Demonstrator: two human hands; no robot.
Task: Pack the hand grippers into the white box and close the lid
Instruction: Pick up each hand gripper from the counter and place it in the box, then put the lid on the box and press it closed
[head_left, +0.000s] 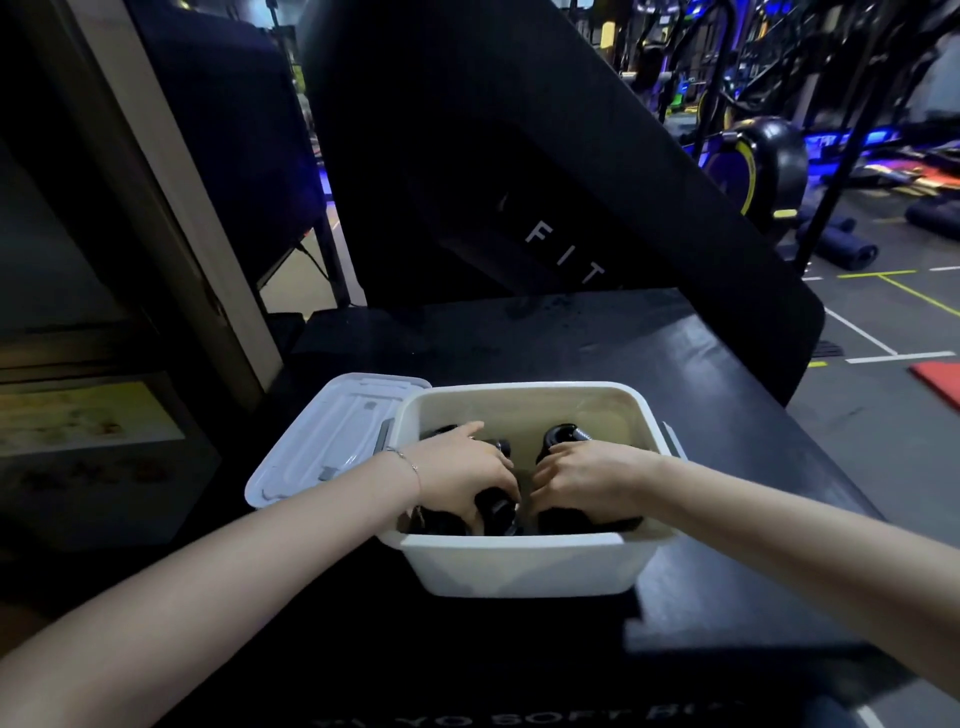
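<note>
The lid (332, 441) lies off the white box (519, 564), leaning against its left side, on the black platform (727, 415). The box stands open near the platform's middle. Inside its left half, the left hand (462, 475), a thin bracelet (408, 462) at the wrist, curls its fingers around a black hand gripper (496, 506). Inside the right half, the right hand (582, 480) closes palm-down over a second hand gripper (561, 436), whose rounded black top shows just beyond the knuckles.
</note>
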